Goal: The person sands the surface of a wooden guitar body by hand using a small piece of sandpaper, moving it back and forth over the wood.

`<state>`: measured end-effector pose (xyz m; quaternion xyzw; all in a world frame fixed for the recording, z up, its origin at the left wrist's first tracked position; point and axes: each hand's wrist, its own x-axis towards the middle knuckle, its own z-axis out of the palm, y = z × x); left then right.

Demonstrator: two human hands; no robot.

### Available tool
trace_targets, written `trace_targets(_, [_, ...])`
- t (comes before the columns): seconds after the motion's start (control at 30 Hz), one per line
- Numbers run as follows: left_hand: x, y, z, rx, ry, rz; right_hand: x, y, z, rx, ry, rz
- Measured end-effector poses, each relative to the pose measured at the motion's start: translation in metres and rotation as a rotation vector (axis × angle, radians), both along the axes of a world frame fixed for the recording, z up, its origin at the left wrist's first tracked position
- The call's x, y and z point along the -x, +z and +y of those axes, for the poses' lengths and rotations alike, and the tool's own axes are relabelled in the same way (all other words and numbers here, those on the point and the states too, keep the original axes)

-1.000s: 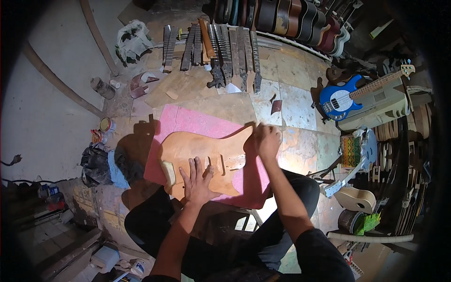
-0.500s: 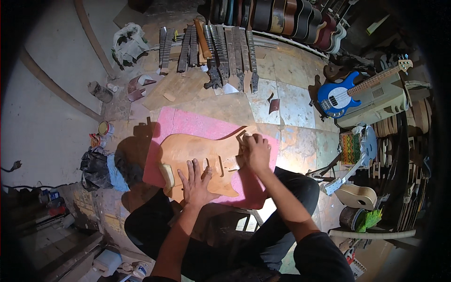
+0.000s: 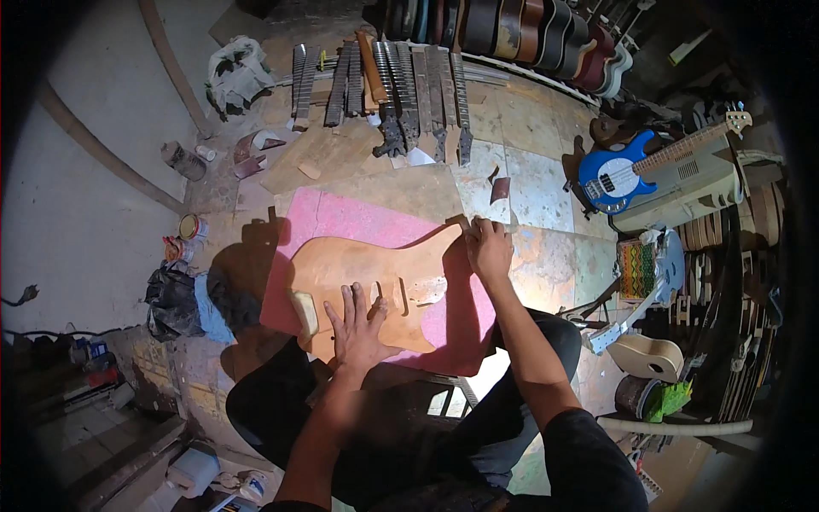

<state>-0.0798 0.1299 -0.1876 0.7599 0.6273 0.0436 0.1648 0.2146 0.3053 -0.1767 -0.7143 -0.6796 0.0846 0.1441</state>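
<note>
A bare wooden electric guitar body [image 3: 337, 266], light brown with cut-out slots, lies flat on a pink board [image 3: 300, 220] over my lap. My left hand [image 3: 360, 331] rests on its near part, fingers spread flat against the wood. At the tip of the long upper horn is my right hand [image 3: 490, 252], its fingers curled together; anything pinched in them is hidden. A pale patch [image 3: 304, 312] shows on the body's left edge, beside my left hand.
Several guitar necks [image 3: 397, 94] lie on the floor ahead, near a curved scrap of sandpaper [image 3: 500, 189]. A blue bass guitar [image 3: 616, 175] leans at the right. Cans [image 3: 193, 227] and a black plastic bag [image 3: 173, 299] stand at the left.
My right hand has moved right, from on top of the upper horn to its outer tip. My left hand stays flat on the guitar body.
</note>
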Motion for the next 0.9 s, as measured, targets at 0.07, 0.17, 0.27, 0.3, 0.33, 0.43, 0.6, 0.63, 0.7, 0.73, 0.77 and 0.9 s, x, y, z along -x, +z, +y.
trace_targets(0.07, [0.005, 0.004, -0.003, 0.032, 0.004, 0.032, 0.033, 0.003, -0.022, -0.028, -0.032, -0.082])
trace_targets(0.17, [0.013, 0.008, -0.005, 0.062, 0.015, 0.045, 0.068, -0.002, -0.063, 0.077, 0.172, -0.068])
trace_targets(0.27, [0.014, 0.002, -0.003, 0.035, 0.014, 0.029, 0.052, 0.019, -0.043, 0.040, 0.212, -0.036])
trace_targets(0.3, [0.004, 0.002, -0.002, 0.014, 0.005, 0.005, 0.027, 0.008, -0.023, -0.041, 0.134, -0.035])
trace_targets(0.33, [0.003, 0.003, -0.001, 0.016, 0.002, 0.007, 0.021, 0.013, -0.011, -0.039, 0.059, -0.054])
trace_targets(0.43, [0.004, 0.007, 0.000, 0.028, -0.003, 0.021, 0.041, 0.008, -0.020, -0.004, -0.013, -0.120])
trace_targets(0.6, [0.015, 0.008, -0.005, 0.054, 0.009, 0.056, 0.085, 0.016, -0.069, 0.059, 0.288, -0.018])
trace_targets(0.63, [0.013, 0.008, -0.004, 0.082, -0.008, 0.080, 0.070, 0.016, -0.056, 0.050, 0.250, -0.044])
trace_targets(0.7, [0.005, 0.012, 0.002, 0.138, -0.026, 0.132, 0.041, 0.006, -0.017, 0.028, 0.129, -0.066])
trace_targets(0.73, [0.004, 0.012, 0.002, 0.113, -0.018, 0.096, 0.038, 0.012, -0.008, -0.010, 0.070, -0.018])
trace_targets(0.77, [0.002, 0.010, 0.002, 0.087, -0.010, 0.060, 0.044, 0.012, -0.010, -0.017, 0.010, -0.050])
trace_targets(0.9, [0.012, 0.002, -0.004, 0.068, 0.003, 0.073, 0.118, -0.006, -0.077, -0.013, 0.116, -0.079])
